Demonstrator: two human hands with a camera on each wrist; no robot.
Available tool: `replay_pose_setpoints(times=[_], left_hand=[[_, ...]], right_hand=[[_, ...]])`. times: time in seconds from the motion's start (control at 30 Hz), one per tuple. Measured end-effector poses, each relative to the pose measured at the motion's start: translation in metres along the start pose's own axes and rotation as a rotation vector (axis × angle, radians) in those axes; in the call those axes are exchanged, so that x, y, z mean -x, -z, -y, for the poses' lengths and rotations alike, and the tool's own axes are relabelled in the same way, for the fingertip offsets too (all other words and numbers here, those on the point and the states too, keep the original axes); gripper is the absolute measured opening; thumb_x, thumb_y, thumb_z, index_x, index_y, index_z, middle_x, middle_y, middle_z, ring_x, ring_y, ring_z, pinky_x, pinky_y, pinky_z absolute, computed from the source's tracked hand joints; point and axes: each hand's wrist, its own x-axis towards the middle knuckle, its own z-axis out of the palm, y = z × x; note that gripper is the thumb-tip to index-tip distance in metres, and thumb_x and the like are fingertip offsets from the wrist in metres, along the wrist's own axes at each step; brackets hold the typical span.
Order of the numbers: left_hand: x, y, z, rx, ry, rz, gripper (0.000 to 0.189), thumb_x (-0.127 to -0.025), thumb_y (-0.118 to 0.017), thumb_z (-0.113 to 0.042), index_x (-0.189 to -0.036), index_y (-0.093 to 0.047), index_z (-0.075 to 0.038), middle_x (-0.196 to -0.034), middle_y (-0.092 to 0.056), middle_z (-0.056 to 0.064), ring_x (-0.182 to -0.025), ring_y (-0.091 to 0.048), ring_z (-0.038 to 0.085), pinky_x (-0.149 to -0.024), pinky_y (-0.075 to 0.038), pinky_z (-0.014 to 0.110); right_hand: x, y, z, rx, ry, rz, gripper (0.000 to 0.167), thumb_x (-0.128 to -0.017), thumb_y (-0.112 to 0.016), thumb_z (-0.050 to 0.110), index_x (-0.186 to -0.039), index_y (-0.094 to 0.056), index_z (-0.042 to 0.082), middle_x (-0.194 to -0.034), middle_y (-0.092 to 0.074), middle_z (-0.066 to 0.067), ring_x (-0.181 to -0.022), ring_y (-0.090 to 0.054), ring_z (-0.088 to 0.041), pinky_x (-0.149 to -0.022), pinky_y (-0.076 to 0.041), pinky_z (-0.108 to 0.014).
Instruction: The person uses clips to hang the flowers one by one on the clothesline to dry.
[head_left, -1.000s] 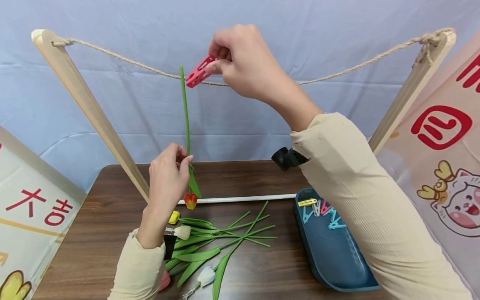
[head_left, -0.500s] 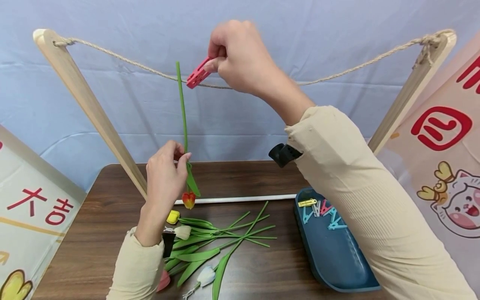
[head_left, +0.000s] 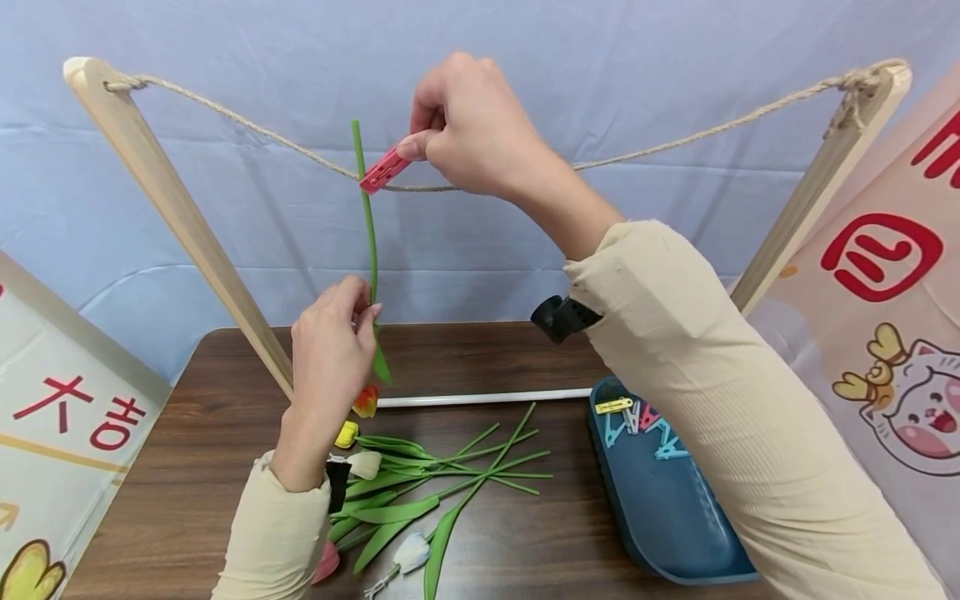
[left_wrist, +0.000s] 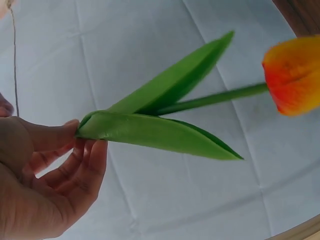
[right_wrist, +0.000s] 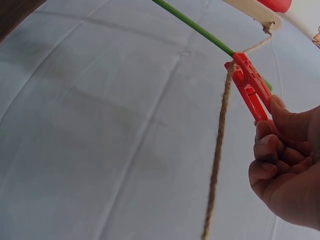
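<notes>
An orange-red artificial tulip (left_wrist: 292, 75) hangs head down, its green stem (head_left: 371, 242) crossing the rope (head_left: 262, 132) near the top. My left hand (head_left: 333, 350) pinches the stem where the leaves (left_wrist: 165, 135) begin. Up at the rope, my right hand (head_left: 476, 125) holds a red clothespin (head_left: 385, 170) between thumb and fingers. In the right wrist view the front of the clothespin (right_wrist: 250, 85) sits over both rope and stem. Whether its tips bite fully on the stem is hard to tell.
Two wooden posts (head_left: 180, 217) carry the rope, with a white rod (head_left: 487, 398) low between them. Several more tulips (head_left: 405, 500) lie on the brown table (head_left: 187, 500). A blue tray (head_left: 675, 517) at right holds several clothespins (head_left: 670, 442).
My right hand has come down with the clothespin, which now meets the stem and pushes the rope lower. The tulip's bloom has swung left; the stem top has shifted slightly left.
</notes>
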Motion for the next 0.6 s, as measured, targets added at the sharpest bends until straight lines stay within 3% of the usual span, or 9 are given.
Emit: replay_pose_setpoints(times=[0.3, 0.6], left_hand=[[0.000, 0.006, 0.000, -0.042, 0.007, 0.030, 0.014, -0.080, -0.066, 0.000, -0.074, -0.054, -0.003, -0.067, -0.055, 0.011, -0.061, -0.055, 0.029, -0.057, -0.043, 0.046], [0.003, 0.008, 0.003, -0.001, 0.047, 0.051, 0.012, -0.081, -0.067, -0.002, -0.079, -0.056, 0.000, -0.073, -0.059, 0.014, -0.063, -0.057, 0.027, -0.059, -0.043, 0.042]], right_hand=[[0.005, -0.003, 0.005, -0.048, -0.044, 0.000, 0.020, -0.087, -0.063, 0.023, -0.079, -0.069, 0.005, -0.070, -0.059, -0.001, -0.062, -0.044, -0.013, -0.053, -0.033, -0.021], [0.015, 0.004, 0.004, -0.118, -0.122, 0.048, 0.026, -0.081, -0.069, 0.031, -0.088, -0.067, 0.006, -0.079, -0.060, -0.001, -0.068, -0.050, -0.012, -0.061, -0.039, -0.022]])
